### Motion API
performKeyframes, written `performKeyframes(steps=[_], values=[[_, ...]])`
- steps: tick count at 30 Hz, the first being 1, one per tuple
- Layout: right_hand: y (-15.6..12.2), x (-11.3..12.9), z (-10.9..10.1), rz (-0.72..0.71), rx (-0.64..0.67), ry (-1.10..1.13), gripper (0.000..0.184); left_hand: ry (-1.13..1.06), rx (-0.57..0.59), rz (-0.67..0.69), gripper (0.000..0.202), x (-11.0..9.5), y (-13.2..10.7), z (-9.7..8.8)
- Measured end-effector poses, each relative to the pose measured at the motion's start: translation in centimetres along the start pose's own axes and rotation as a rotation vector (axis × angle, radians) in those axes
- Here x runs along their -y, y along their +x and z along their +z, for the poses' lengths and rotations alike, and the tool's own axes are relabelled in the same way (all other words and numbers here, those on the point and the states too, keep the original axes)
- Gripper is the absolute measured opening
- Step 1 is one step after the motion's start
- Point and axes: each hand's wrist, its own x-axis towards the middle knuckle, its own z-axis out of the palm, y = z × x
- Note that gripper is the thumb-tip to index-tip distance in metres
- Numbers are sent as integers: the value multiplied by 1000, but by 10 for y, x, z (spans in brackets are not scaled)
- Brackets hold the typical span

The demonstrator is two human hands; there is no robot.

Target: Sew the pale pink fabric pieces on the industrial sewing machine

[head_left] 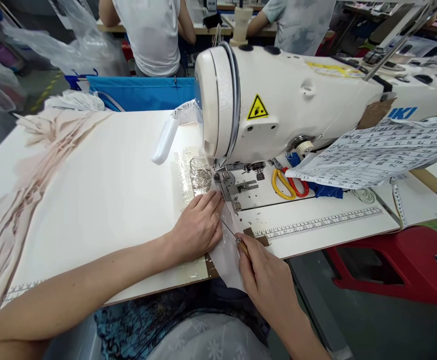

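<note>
**A:** Two hands sit just short of the needle. What is each one doing?

**B:** The left hand lies palm down with its fingers straight and close together. It presses the sheer white fabric strip onto the cream laminate table. Its fingertips stop just beside the small metal presser foot of the white industrial sewing machine. The right hand is closed in a pinch around the thin wooden-handled steel awl. The awl's tip rests on the strip, between the two hands.

**A:** Why that arrangement?

**B:** The flat palm probably keeps the slippery cloth from sliding. The awl likely reaches in close to the foot, where a fingertip would not fit safely.

**A:** And the edges?

**B:** The strip runs back from the foot, passes under the thumb side of the left hand and falls over the table's near edge below the right hand. The right hand itself hangs off that edge with nothing under it. A printed ruler scale runs along the tabletop outward from the right hand's knuckles. The yellow-and-red-handled scissors lie beyond the scale, near the machine bed.

**A:** Room to move?

**B:** Outward from the left hand, a broad stretch of tabletop reaches to the pale pink heap of cloth, which lies well apart. Ahead of both hands, the machine head closes the way.
</note>
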Motion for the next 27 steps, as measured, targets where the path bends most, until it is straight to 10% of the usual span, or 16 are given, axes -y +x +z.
performKeyframes(steps=[27], values=[[33, 3, 16, 10, -40, -75, 29, 118, 142, -68, 45, 19, 12, -8]])
